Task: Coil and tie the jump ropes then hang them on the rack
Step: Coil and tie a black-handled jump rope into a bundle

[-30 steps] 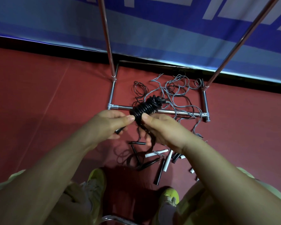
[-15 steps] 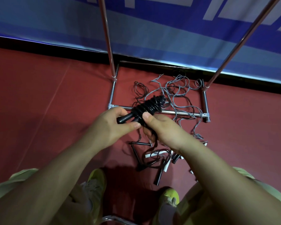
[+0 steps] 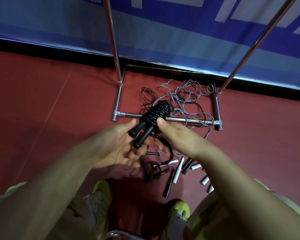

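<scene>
Nearest the camera, two yellow-green shoes (image 3: 100,196) stood on the red floor (image 3: 42,110). Just beyond them lay loose black and white handles (image 3: 177,168) among tangled cord.

Above these, both hands met in mid-air over the floor. The left hand (image 3: 118,146) lay open, palm up, fingers spread under the two black handle ends of a coiled rope (image 3: 154,116), which rested across its fingers. The right hand (image 3: 177,135) was closed on the rope's wound middle, thumb on top by the coils; a loose strand hung from under it.

Behind the hands, the rack (image 3: 180,120) showed its chrome base bar, with grey and black ropes (image 3: 185,97) heaped inside the base frame and draped over the bar. Two uprights rose from the base toward a blue banner (image 3: 163,32) along the floor's far edge.
</scene>
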A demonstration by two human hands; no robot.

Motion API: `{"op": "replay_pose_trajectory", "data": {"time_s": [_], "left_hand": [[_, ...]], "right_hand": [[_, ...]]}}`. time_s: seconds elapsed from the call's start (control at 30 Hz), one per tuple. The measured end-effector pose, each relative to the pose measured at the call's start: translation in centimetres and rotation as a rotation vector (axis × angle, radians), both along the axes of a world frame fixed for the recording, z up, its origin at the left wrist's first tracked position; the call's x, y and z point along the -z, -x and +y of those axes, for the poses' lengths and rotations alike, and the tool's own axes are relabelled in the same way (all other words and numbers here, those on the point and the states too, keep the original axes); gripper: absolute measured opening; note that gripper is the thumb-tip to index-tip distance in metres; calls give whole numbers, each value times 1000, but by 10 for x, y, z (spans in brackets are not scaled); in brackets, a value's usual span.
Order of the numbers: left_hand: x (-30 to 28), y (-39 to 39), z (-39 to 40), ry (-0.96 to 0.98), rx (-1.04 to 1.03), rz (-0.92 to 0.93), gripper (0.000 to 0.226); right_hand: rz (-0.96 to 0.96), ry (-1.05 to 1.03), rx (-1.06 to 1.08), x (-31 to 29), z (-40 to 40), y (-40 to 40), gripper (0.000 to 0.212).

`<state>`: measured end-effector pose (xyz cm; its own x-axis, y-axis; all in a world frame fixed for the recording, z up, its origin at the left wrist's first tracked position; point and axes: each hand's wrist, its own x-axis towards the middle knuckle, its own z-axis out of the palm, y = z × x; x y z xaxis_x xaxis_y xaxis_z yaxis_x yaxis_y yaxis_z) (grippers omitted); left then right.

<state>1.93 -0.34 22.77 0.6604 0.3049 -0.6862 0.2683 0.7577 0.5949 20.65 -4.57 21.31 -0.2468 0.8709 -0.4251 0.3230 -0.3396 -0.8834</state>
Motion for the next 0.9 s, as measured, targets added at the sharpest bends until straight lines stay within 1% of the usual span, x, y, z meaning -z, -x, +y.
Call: {"op": "replay_pose_trajectory", "data": {"time_s": [0.03,0.13,0.23,0.3,0.4,0.47,0.6,0.67,0.8,0.83,0.9], "left_hand": [[1,-1,-1,-9,13,6,52],[5,-2,-4,-119,49,77,51],[10,-5,-6,-225,20,155,48],[12,-8,-7,-218,-4,174,49],[15,-11,-8,-178,-52,189,50],[17,-12,-7,-208,-106,229,48],[23,-12,-5,-411,-184,373,42],[27,-11,-4,-495,-187,421,39],[37,-7,-4,-680,-89,540,44],[38,-6,-3,-702,-76,546,43],[38,-6,-3,-723,-65,531,34]], "right_hand": [[-28,42,-24,1,0,-2,70],[-110,145,-35,1,0,-2,70],[-260,121,-8,6,3,0,70],[-269,124,52,9,5,0,68],[-253,136,102,9,6,1,65],[-198,148,118,9,7,2,63],[-61,176,110,6,5,3,65],[-37,184,113,6,5,4,68],[21,232,74,12,4,9,76],[47,252,83,13,3,11,75],[102,287,117,15,2,13,71]]}}
